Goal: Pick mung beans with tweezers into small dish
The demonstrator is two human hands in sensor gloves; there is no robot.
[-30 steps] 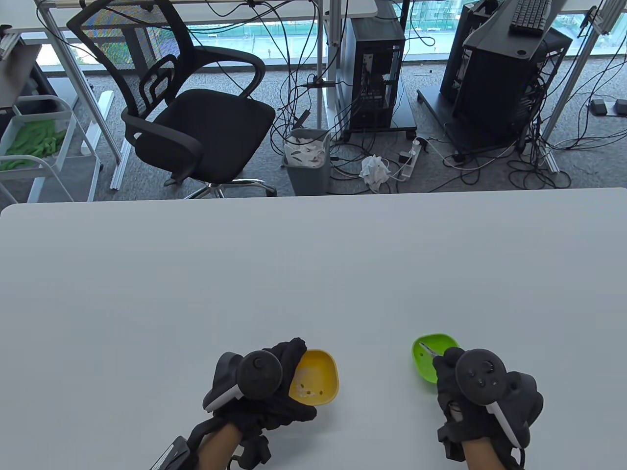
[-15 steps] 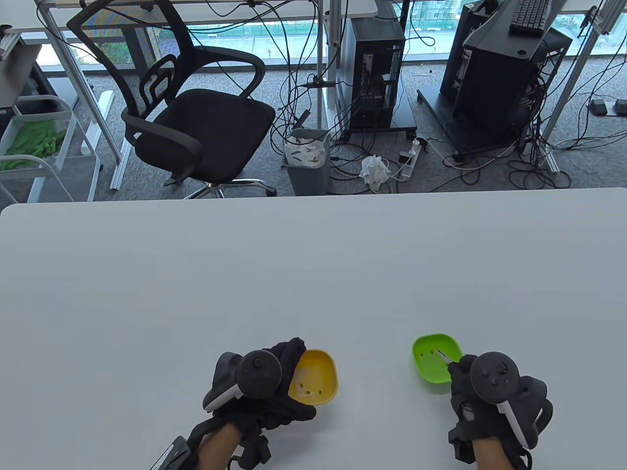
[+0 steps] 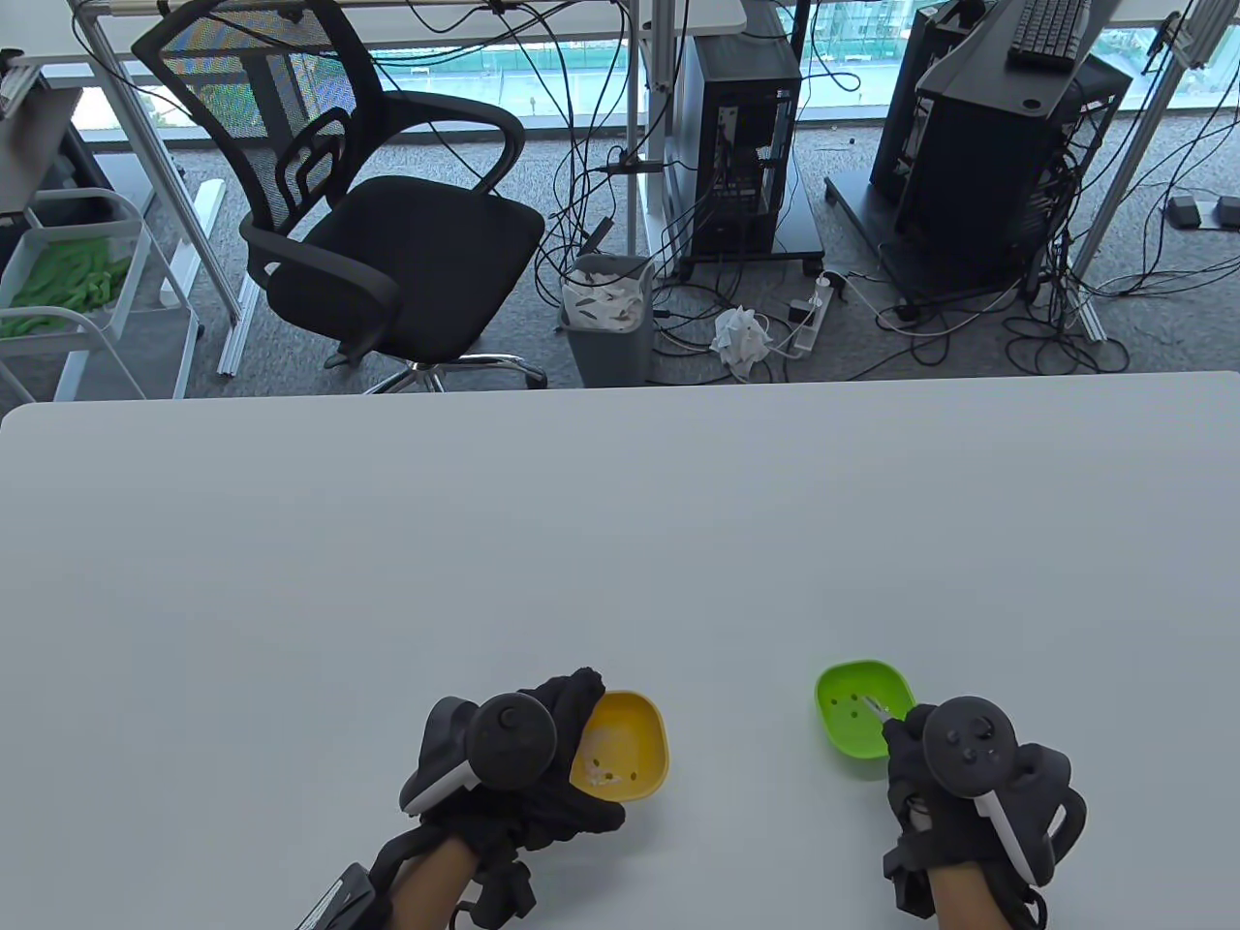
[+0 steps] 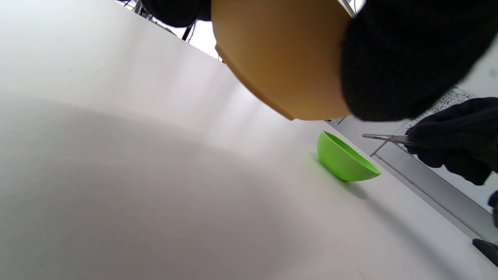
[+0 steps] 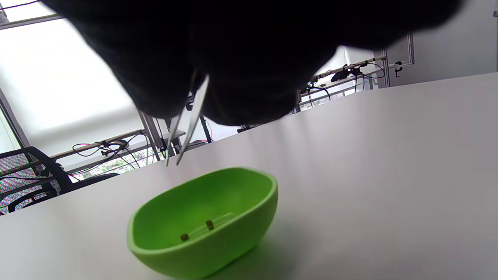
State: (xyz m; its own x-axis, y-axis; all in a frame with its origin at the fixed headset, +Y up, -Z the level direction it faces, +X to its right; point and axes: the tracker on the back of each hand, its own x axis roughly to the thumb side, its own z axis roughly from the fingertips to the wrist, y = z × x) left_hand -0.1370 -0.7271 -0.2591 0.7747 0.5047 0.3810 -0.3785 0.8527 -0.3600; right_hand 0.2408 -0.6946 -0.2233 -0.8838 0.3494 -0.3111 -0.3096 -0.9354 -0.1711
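My left hand [image 3: 567, 717] grips the left rim of a yellow dish [image 3: 630, 741] that has small specks in its bottom. In the left wrist view the dish's underside [image 4: 280, 58] fills the top, with gloved fingers [image 4: 408, 58] against it. My right hand [image 3: 901, 741] pinches metal tweezers [image 3: 875, 706], whose tips hang above the near right part of a green dish [image 3: 852, 712]. In the right wrist view the tweezers [image 5: 194, 116] are slightly apart with nothing between the tips. Two mung beans [image 5: 210, 224] lie in the green dish [image 5: 233, 233].
The dishes stand near the front edge of a wide white table [image 3: 620, 542]. Behind the table's far edge are an office chair [image 3: 387, 223], a bin [image 3: 608, 315], computer towers and cables on the floor.
My right hand has drawn back to the right and toward me, so more of the green dish shows. The tweezer tips moved from its far left to its near right. The left hand stays still.
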